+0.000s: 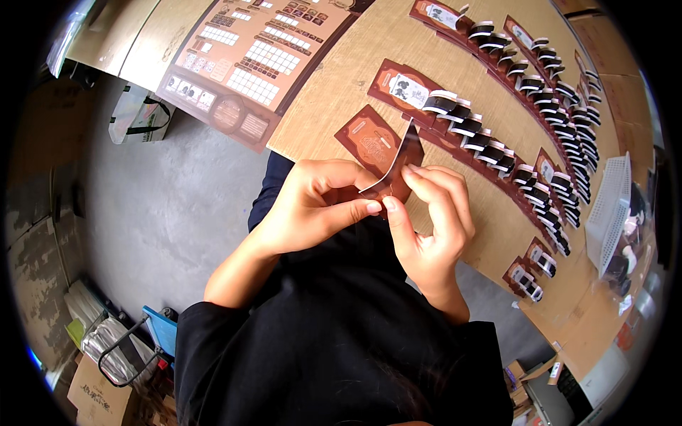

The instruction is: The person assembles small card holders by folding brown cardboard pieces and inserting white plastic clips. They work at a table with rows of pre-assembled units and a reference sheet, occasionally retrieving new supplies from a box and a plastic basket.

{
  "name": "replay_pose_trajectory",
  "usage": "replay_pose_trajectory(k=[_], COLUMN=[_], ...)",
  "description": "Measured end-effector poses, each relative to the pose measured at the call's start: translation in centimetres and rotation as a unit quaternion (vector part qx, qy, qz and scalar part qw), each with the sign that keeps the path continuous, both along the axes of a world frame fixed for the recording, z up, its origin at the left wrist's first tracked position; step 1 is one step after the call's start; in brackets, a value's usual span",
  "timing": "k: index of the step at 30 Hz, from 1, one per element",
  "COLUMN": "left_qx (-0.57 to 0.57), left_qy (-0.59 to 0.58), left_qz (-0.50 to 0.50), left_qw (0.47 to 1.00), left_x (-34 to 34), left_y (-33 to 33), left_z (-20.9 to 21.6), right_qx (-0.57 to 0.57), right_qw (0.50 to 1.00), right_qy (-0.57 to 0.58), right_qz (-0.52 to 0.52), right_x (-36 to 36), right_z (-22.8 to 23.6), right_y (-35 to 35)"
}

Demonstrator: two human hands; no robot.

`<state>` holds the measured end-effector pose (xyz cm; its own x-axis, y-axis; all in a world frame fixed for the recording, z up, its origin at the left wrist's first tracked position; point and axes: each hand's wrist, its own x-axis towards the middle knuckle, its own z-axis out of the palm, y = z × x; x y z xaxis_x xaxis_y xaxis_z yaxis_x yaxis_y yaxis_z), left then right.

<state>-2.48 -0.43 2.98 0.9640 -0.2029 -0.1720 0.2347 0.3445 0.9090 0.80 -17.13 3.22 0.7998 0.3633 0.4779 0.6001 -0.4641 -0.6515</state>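
We see the left hand (317, 206) and the right hand (435, 216) drawn together in front of the dark clothing, both pinching a folded brown card (406, 160) at its lower end. The thumbs almost meet, fingers curled in. The left index finger runs behind the card, so we cannot make out its tip, and the pinched edge is mostly covered; what lies between the thumbs is too small for us to tell. The card stands tilted just above the table (323, 92) edge, hiding part of a flat reddish-brown card (366, 140) lying there. To the right, overlapping rows of cards bearing black-and-white pieces (469, 126) curve away; toward the rim they crowd until we cannot separate them. A large printed sheet (234, 60) is cut off at the top, and the contents of a white basket (609, 213) blur together.
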Motion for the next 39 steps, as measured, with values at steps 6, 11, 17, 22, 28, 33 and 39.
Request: replay_pose_trajectory(k=[6,11,17,22,28,33,39], left_qx=[0.024,0.026,0.03,0.0,-0.005,-0.005,0.009], left_qy=[-0.041,-0.029,-0.022,0.006,0.005,0.021,0.009], left_qz=[0.009,0.028,0.041,0.051,0.047,0.048,0.076], left_qw=[0.999,0.999,0.998,0.999,0.999,0.999,0.997], left_x=[-0.2,-0.3,-0.5,-0.3,-0.5,-0.5,-0.5], left_y=[-0.3,-0.6,-0.4,0.3,0.8,1.0,1.5], left_z=[-0.2,-0.6,-0.2,-0.3,-0.6,-1.0,-1.4], right_qx=[-0.001,-0.097,-0.02,0.244,0.181,0.239,0.168], right_qw=[0.995,0.963,0.986,0.953,0.957,0.927,0.964], right_qy=[-0.09,-0.237,-0.154,0.177,0.221,0.285,0.204], right_qz=[-0.029,-0.08,-0.058,-0.005,-0.048,-0.052,-0.029], right_x=[-0.2,-0.1,0.5,0.8,1.3,1.1,1.6], right_z=[-0.5,-1.0,-0.9,-0.7,-1.2,-1.2,-1.0], right_y=[0.4,0.9,0.1,-1.2,-2.9,-2.9,-3.1])
